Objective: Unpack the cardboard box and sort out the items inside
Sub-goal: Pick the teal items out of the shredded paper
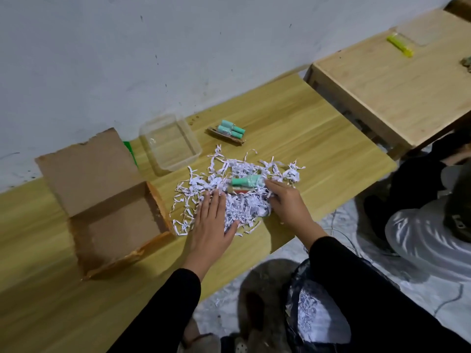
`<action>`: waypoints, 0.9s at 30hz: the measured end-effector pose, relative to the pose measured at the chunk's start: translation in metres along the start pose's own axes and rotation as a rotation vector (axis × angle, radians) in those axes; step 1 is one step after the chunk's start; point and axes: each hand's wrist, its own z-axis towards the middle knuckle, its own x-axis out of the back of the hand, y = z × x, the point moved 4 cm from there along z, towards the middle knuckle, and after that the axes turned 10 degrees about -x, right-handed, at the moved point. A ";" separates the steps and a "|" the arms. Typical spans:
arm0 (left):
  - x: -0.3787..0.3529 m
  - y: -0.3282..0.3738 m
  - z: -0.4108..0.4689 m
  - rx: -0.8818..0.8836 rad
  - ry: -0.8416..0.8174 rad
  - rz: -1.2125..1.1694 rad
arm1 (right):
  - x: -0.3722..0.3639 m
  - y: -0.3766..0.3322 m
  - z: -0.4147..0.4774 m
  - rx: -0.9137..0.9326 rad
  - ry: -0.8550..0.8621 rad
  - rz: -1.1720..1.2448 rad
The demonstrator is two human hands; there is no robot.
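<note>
Left hand (212, 225): flat, fingers straight, pinning shredded paper (239, 207) mid-frame.
Right hand (285, 202): curled against green tubes (246, 181); hold unclear, probably freeing them.

The light is dim, cool and diffuse, casting a soft shadow on the table (305, 118) beside the left hand (212, 225). The wide lens bows straight edges, and detail is soft, smeared toward the lower corners.
</note>
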 end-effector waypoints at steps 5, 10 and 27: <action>-0.007 -0.004 0.000 0.016 0.008 0.008 | 0.010 0.017 0.000 -0.069 0.034 0.006; -0.012 -0.001 0.003 0.014 0.007 0.026 | 0.046 0.043 -0.001 -0.118 0.053 -0.063; -0.009 -0.006 0.005 0.022 0.004 0.001 | -0.005 -0.054 0.033 0.213 -0.174 -0.197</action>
